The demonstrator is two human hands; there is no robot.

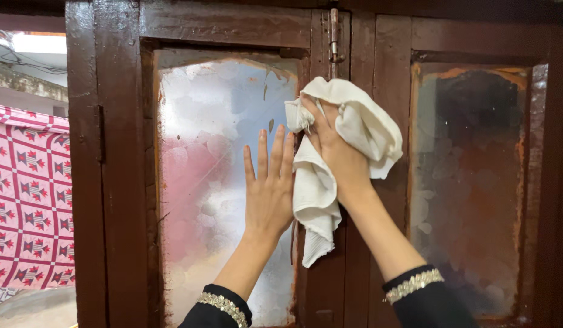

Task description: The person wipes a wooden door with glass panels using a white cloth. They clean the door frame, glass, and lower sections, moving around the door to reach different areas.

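Observation:
My right hand [337, 152] grips a white cloth [315, 182] and presses it against the dark brown wooden frame [117, 182] between two frosted glass panes. The cloth drapes over my hand and hangs down beside my wrist. My left hand [269, 188] lies flat, fingers spread upward, on the right edge of the left frosted pane [202, 182]. Both arms wear black sleeves with glittering cuffs.
A second frosted pane [470, 188] with rusty-orange edges sits to the right. A metal bolt latch [334, 33] is mounted on the centre post above the cloth. Through an opening at far left hangs a pink and red patterned fabric [26, 194].

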